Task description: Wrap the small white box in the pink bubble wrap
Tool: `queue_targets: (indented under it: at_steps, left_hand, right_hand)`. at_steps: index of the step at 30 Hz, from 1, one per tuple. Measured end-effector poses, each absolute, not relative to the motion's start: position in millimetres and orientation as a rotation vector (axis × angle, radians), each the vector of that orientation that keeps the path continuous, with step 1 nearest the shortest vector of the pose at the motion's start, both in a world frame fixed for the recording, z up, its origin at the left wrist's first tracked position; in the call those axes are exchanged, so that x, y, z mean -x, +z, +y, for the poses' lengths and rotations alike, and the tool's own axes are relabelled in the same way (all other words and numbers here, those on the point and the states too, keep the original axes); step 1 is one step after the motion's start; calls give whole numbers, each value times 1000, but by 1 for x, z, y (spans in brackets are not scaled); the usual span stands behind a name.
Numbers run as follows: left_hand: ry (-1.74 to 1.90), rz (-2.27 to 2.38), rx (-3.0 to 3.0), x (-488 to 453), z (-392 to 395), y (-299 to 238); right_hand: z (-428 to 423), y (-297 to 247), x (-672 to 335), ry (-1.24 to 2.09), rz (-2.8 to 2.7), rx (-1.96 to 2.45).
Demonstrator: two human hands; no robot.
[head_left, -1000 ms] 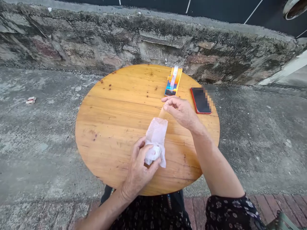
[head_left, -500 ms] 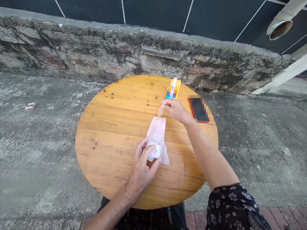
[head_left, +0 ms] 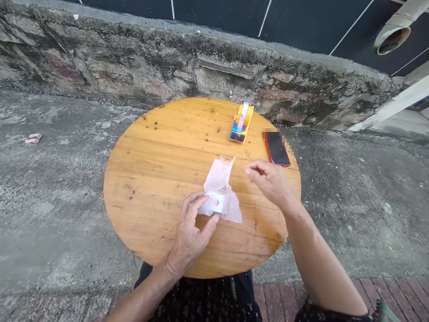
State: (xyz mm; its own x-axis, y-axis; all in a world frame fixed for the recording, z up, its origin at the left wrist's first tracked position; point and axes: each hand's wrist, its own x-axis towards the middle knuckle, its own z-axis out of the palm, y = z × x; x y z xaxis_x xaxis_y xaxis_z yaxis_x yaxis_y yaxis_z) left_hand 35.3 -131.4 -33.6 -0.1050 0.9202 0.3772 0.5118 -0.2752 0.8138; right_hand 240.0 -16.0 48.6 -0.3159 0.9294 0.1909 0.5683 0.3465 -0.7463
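Note:
A small white box (head_left: 217,203) lies on a sheet of pinkish bubble wrap (head_left: 217,174), which is partly open around it on the table. My left hand (head_left: 192,226) grips the box, fingers on its left and upper side and thumb at its lower edge. To the right of the wrap, my right hand (head_left: 268,179) hovers above the table with thumb and fingertips closed together. Nothing shows between them. A short piece of clear tape (head_left: 221,157) sticks out at the wrap's far edge.
On the round wooden table (head_left: 150,179), a yellow and blue tape dispenser (head_left: 241,123) stands at the far side. A phone with a red case (head_left: 278,148) lies at the right. Behind runs a low stone wall (head_left: 134,67); a crumpled packet (head_left: 33,138) is on the ground.
My right hand has let go of the tape at the wrap's far end and moved right and nearer. The wrap has spread out to the right of the box. My left hand stays on the box.

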Motion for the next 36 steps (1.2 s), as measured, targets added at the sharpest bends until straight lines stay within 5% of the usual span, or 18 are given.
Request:
queue_targets:
  at_steps: [18, 30, 36]
  left_hand:
    - [1318, 1636, -1101, 14, -121, -21]
    - [628, 1700, -1648, 13, -41, 21]
    - [661, 1696, -1607, 15, -22, 16]
  right_hand:
    - [-75, 4, -242, 788, -2050, 1651]
    - [-51, -2, -230, 647, -2072, 1705]
    - [-45, -6, -233, 613, -1985, 1675]
